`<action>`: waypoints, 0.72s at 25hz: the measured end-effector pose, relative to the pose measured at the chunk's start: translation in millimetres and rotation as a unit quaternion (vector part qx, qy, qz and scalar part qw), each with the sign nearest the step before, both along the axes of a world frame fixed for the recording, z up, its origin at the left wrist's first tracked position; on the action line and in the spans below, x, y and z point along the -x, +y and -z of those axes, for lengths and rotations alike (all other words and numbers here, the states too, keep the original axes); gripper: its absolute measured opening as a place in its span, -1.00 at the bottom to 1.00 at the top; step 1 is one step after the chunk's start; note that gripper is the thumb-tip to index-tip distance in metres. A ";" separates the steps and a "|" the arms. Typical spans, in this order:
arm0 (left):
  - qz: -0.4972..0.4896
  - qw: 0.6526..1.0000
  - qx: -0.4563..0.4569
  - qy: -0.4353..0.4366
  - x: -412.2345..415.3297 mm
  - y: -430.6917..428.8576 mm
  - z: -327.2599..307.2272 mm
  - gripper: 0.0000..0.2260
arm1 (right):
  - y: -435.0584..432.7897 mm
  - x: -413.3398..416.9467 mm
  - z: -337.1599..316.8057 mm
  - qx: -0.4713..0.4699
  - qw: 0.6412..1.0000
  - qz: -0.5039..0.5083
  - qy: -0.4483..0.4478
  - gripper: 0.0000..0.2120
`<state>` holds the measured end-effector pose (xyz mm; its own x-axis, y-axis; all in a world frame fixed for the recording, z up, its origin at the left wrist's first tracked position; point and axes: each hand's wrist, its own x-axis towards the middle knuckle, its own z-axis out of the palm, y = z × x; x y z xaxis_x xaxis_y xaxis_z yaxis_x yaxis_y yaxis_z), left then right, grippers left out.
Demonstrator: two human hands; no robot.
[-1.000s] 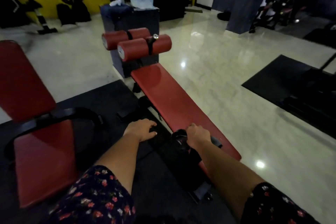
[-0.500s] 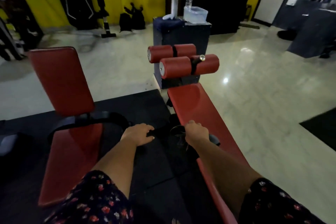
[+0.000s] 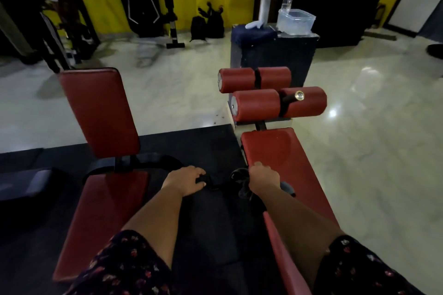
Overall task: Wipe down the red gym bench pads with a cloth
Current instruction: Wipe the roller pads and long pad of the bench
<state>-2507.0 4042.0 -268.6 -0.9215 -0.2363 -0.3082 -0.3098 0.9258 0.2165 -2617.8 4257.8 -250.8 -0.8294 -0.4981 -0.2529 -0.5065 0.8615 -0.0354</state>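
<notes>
Clamping the right hand point(image 3: 263, 181) on a bunched dark cloth point(image 3: 241, 182), fingers curled tight around it, right at the left edge of the long red vinyl bench pad point(image 3: 287, 151). Pinching what seems to be the cloth's loose end with the left hand point(image 3: 185, 181), fingers curled, to the left of the right fingers and off the surface, over the black rubber floor mat point(image 3: 191, 146).

Facing a pad stretching lengthwise ahead of the right fingers toward the two red cylindrical foam rollers point(image 3: 256, 105), and trailing back behind them beneath the right forearm. Probably needing a stroke along that long axis, pushing forward and rightward from the edge, with the right hand doing the work as the one at the surface.

Leaving the second bench, a red upright backrest point(image 3: 98, 112) and red flat seat point(image 3: 105, 211), well off to the left of the left fingers, likely waiting for a later pass. Risking the cloth dragging taut between both hands unless releasing the left pinch first.
</notes>
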 end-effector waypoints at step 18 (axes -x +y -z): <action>-0.057 0.998 0.012 -0.019 175.2 -310.7 9.6 -0.53 | -335.9 177.5 1.9 0.032 0.997 -0.062 0.019 -0.72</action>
